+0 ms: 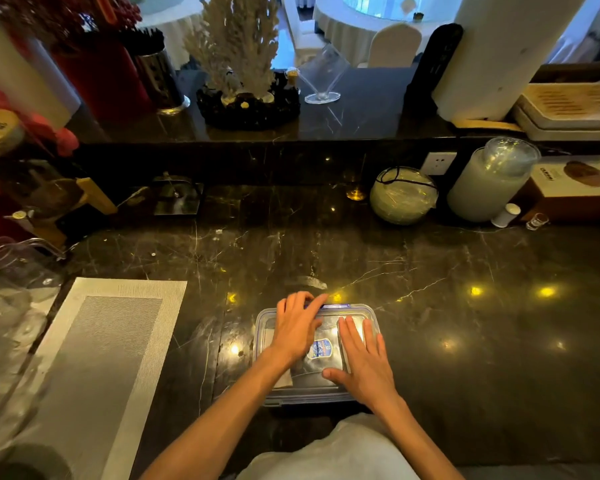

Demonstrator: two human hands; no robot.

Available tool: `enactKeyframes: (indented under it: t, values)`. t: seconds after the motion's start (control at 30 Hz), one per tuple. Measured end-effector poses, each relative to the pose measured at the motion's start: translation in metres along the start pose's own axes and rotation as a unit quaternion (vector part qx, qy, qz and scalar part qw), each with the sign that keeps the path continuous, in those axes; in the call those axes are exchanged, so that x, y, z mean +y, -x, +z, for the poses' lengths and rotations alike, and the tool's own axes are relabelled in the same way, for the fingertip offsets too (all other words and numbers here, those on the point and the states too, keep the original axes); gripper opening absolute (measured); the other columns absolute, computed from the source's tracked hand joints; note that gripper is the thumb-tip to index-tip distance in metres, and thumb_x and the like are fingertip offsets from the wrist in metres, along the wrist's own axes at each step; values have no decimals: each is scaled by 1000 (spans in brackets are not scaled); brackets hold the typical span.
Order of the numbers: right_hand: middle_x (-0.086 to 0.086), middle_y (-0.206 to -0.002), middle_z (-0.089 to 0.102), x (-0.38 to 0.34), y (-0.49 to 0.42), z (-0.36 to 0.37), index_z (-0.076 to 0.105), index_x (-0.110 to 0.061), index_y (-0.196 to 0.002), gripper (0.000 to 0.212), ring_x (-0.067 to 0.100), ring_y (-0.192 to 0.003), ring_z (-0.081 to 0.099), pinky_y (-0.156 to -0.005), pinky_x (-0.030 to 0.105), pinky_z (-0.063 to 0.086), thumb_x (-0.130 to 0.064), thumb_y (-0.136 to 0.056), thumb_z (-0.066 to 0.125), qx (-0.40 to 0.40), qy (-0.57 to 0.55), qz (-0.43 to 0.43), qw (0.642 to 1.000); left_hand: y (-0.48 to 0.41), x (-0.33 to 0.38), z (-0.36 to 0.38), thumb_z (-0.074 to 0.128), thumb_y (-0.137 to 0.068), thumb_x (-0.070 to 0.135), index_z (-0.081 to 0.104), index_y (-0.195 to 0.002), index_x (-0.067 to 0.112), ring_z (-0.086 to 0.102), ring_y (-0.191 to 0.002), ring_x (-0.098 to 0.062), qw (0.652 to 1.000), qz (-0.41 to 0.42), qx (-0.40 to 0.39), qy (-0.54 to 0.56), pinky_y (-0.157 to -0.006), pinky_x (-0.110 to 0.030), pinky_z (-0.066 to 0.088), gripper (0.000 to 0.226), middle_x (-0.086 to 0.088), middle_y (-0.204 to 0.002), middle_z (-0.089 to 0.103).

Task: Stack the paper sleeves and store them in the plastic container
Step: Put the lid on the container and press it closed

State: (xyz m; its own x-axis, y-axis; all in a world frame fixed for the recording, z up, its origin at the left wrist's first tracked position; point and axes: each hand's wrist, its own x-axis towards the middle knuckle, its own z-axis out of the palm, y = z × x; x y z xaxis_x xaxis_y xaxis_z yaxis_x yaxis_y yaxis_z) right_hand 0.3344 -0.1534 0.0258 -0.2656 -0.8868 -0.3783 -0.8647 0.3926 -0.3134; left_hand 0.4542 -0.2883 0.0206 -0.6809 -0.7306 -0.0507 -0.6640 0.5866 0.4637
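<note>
A clear plastic container [317,355] sits on the dark marble counter [465,306], close to the near edge and right in front of the person. It looks like its clear lid is already on, with a blue latch showing at the far rim. Through the top you can see something grey and flat with a blue and white label inside. These look like the paper sleeves [321,356], lying in a pile, but the shine makes it hard to be sure.

Both hands are on top of the box. The left hand [297,329] lies flat and open on the left part of the top, and its fingers reach over the far edge, near the blue latch. It is not gripping anything that can be seen. The right hand [364,358] lies flat and open on the right part, fingers spread and pointing away, thumb near the near edge. It holds nothing.

The long side of the box runs from the near edge of the counter toward the far edge, the same way the arms point. So the far latch lies straight ahead of the left fingers, and the left hand is the nearer one to it. The next job is probably to press the lid down and snap the latches shut. The right hand is the nearer one to the right rim and the near edge.

A grey woven placemat [111,341] lies well apart, near the left edge of the counter
</note>
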Motion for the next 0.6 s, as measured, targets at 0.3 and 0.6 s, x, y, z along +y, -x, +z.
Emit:
enactKeyframes:
  t: [0.3, 0.6]
  values:
    - [-9, -150, 46, 38, 30, 9, 58, -23, -134, 35, -3, -146, 27, -122, 40, 28, -26, -100, 53, 151, -312, -77, 935, 138, -35, 24, 43, -99, 40, 45, -135, 35, 37, -136, -7, 996, 42, 72, 19, -119, -23, 9, 37, 15, -140, 44]
    - [-4, -140, 40, 61, 52, 54, 45, -30, -134, 69, 17, -143, 29, -119, 55, 22, -56, -77, 73, 128, -37, -181, 974, 155, -49, 53, 69, -81, 53, 11, -157, 19, 2, -153, -27, 987, 54, -46, -143, -124, -45, -3, 102, -8, -162, 18]
